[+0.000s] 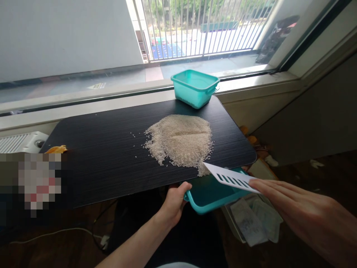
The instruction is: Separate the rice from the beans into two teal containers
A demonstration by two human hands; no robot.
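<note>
Left hand [174, 201] grips turquoise bin [201, 209] by its near-left rim; right hand [295, 201] holds slotted white scraper [232, 177] at rice [184, 139] on table [97, 160]: grains likely slippery, bin light, stiff, best rim-held.

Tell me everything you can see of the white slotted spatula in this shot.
The spatula is a thin, flat white piece, apparently plastic, with a row of slanted slots along its blade and a pointed far corner. It is tilted, held in the right hand, which hides its near end, so any handle cannot be made out. The far corner meets the rice at the table's near edge; the rest extends over the lower teal tub.
</note>
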